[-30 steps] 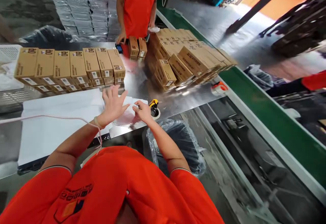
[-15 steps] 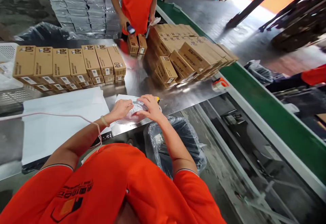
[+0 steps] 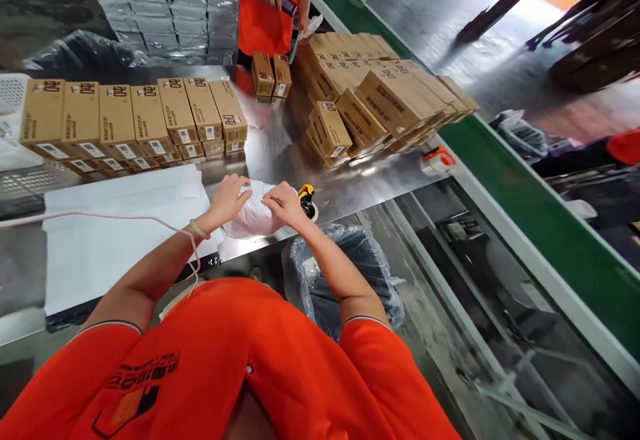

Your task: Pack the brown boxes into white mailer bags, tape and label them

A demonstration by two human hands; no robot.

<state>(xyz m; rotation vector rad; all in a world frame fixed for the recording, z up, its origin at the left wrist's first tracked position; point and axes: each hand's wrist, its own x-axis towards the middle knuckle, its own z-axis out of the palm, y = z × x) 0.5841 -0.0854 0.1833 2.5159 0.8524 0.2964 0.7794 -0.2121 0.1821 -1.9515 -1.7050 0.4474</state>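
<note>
A stainless steel table [image 3: 370, 190] runs across the view, its polished top mirroring the cartons and the light. Along its far side, a green conveyor belt [image 3: 525, 187] with a white frame runs at an angle, and a concrete floor [image 3: 440, 47] spreads beyond it toward dark stacked pallets [image 3: 595, 40]. On the far left, a stack of silver shrink-wrapped flat packs [image 3: 175, 13] rises behind the table.

The left hand [image 3: 229, 199] lies palm down with its fingers gently curved over the upper edge of a thin, translucent plastic film [image 3: 253, 219], which sits on the steel at the near edge of the table. The right hand [image 3: 285, 204] is bunched on the film's far side, fingertips close together, but whether either hand is pinching it, I cannot tell. A yellow tape dispenser [image 3: 307, 200] stands just beside the right hand, and a pale cord [image 3: 100, 217] trails across a white sheet [image 3: 120, 247] to the left wrist.

Rows of kraft cartons [image 3: 135, 117] stand upright beyond the hands, with a looser heap of cartons [image 3: 370, 93] to their right. Another tape roll [image 3: 437, 160] sits by the conveyor. Across the table, a co-worker in an orange polo [image 3: 265, 7] holds a dark phone [image 3: 287, 4] beside two more cartons [image 3: 267, 75], and a black bag in clear plastic [image 3: 345, 273] sits below the near edge
</note>
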